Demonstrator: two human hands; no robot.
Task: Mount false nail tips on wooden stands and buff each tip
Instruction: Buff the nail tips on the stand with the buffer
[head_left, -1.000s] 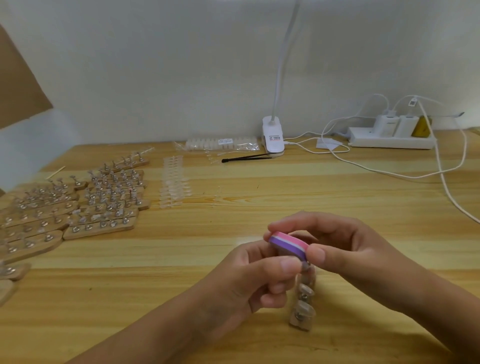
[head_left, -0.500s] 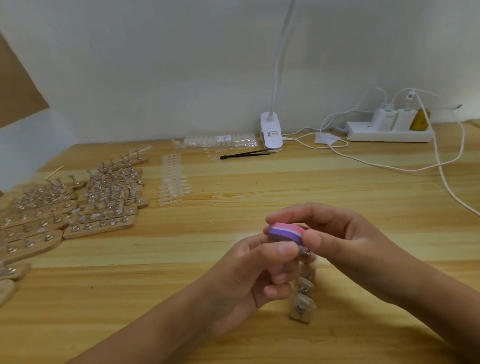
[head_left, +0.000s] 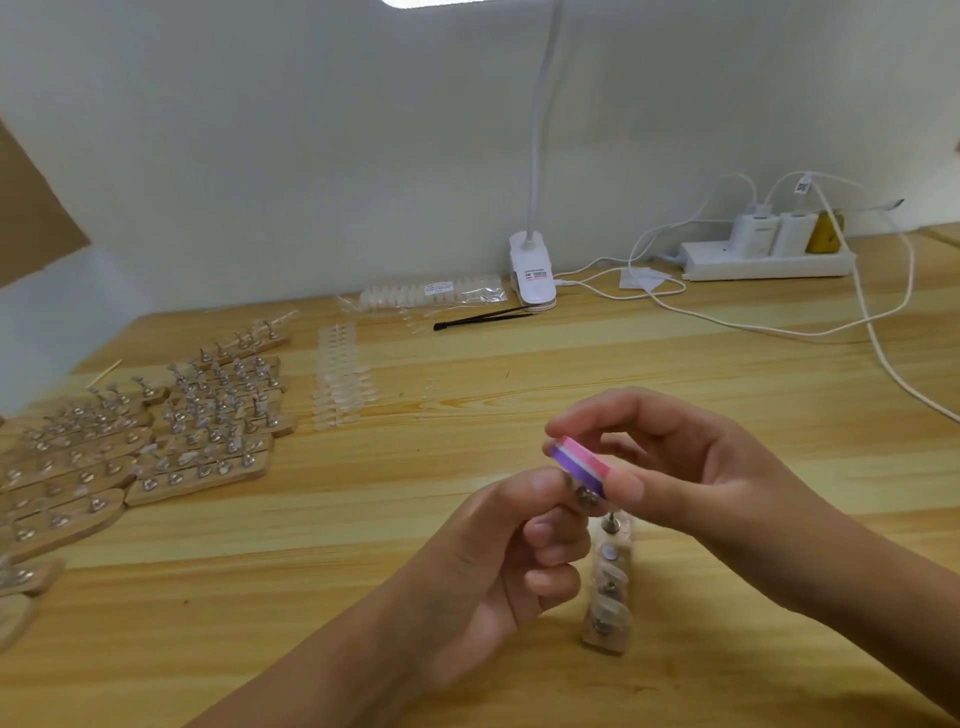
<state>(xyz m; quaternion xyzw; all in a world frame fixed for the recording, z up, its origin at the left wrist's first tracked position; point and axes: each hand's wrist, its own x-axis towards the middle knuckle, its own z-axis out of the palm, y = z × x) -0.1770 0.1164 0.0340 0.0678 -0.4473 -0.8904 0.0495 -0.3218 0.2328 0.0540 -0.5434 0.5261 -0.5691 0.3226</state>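
The right hand (head_left: 696, 467) pinches a small pink, white and purple layered buffer block (head_left: 576, 464) between thumb and fingertips, the other fingers loosely curled behind it. Just beneath the block, the left hand (head_left: 493, 566) grips a small metal holder (head_left: 586, 498) between thumb and forefinger, its remaining fingers curled into the palm. The block touches or nearly touches the top of the holder. Whether a nail tip sits on it cannot be made out.

Directly below both hands, a narrow wooden stand (head_left: 609, 587) lies on the pale wooden worktop (head_left: 727, 374), its length running from near to far. It carries a row of metal pegs with clear tips on some of them.

Far to the left lie many more wooden stands with metal pegs (head_left: 208, 415), packed side by side. Just right of them are rows of clear false nail tips (head_left: 340, 382).

Along the far edge sit a clear bag of nail tips (head_left: 431, 293), black tweezers (head_left: 483, 318), and a white clip lamp (head_left: 532, 273). At the far right a white power strip (head_left: 769, 265) holds plugged-in chargers, and white cables (head_left: 779, 327) trail from it across the worktop.
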